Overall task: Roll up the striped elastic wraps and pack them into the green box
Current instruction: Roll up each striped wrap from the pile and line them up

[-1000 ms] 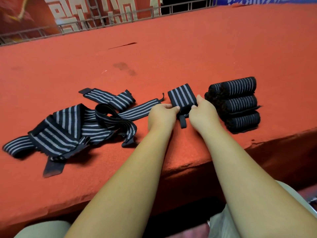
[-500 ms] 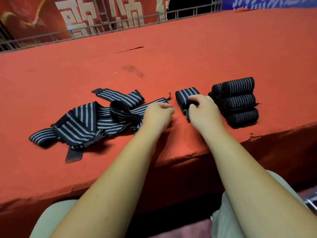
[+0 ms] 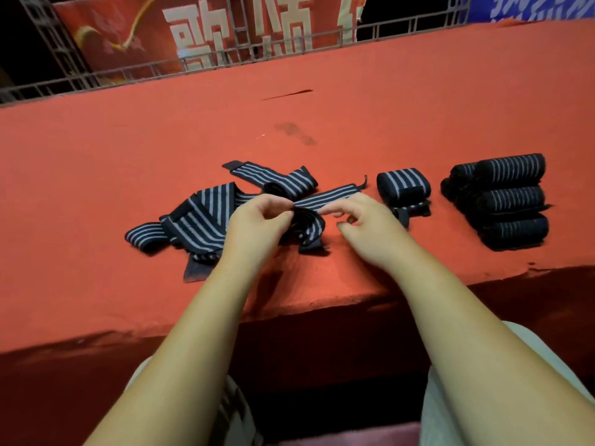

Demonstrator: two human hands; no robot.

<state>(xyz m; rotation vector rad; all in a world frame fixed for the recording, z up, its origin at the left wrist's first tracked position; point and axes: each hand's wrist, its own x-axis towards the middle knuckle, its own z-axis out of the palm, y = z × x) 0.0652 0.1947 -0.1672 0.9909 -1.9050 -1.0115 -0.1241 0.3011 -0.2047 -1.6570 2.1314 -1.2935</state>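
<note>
- The loose striped wraps (image 3: pixel 206 217), black with pale grey lines, lie in a tangled heap on the red surface (image 3: pixel 128 156), left of middle and near its front edge.
- 1 strip (image 3: pixel 331 194) runs out of the heap up and to the right, with a small dark loop at its far end.
- The left hand (image 3: pixel 257 223) pinches a fold of the heap between thumb and fingertips, right where that strip leaves it; the other fingers are curled in.
- The right hand (image 3: pixel 367 226) hovers just beside it, fingers loosely curled and holding nothing, with the index finger stretched left toward the strip. Whether the fingertip touches the strip cannot be told.
- A single roll (image 3: pixel 404 188) lies just right of the strip's end, stripes facing up, with a short dark tail of fabric lying in front of it.
- The stack of rolled wraps (image 3: pixel 512 201) sits further right, apart from the single roll: 3 rolls show side by side from back to front, and darker rolled ends show at their left.
- A dark stain (image 3: pixel 294 132) marks the surface behind the heap, and a thin dark slit (image 3: pixel 286 94) lies further back.
- A metal railing (image 3: pixel 289 43) runs along the far edge of the surface.
- Behind the railing hangs a red banner (image 3: pixel 225 30) with large white characters; a blue banner (image 3: pixel 531 6) shows at the top right corner.
- Both bare forearms reach in from below, over light trousers (image 3: pixel 450 397) at the lower edge.
</note>
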